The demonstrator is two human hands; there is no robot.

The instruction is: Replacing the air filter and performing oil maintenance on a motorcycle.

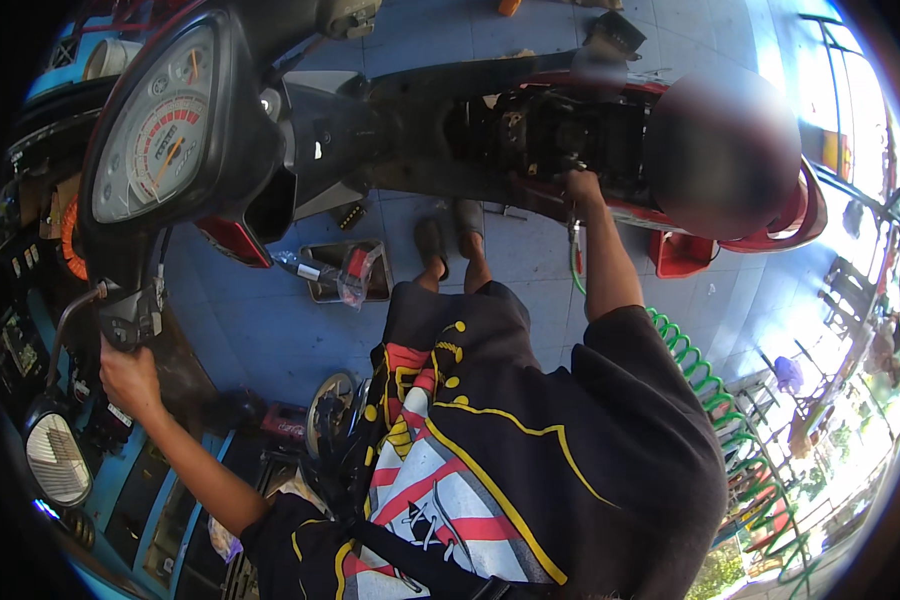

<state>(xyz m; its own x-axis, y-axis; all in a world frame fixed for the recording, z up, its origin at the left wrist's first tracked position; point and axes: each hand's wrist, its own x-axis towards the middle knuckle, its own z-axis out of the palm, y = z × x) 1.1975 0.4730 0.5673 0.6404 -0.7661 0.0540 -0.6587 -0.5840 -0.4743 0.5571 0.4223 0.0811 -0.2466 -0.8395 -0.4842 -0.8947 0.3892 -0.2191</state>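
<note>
Scooter (390, 130) stands on blue floor tiles (260, 320); left hand (128, 378) grips handlebar (120, 320), right hand (582, 188) grasps engine parts (560, 130).

A white-faced speedometer (155, 125) with red markings in a black housing; red scooter bodywork (770, 225); blue floor tiles (260, 320); a green coiled hose (715, 395); a black shirt (530, 450) patterned yellow, red and white.
</note>
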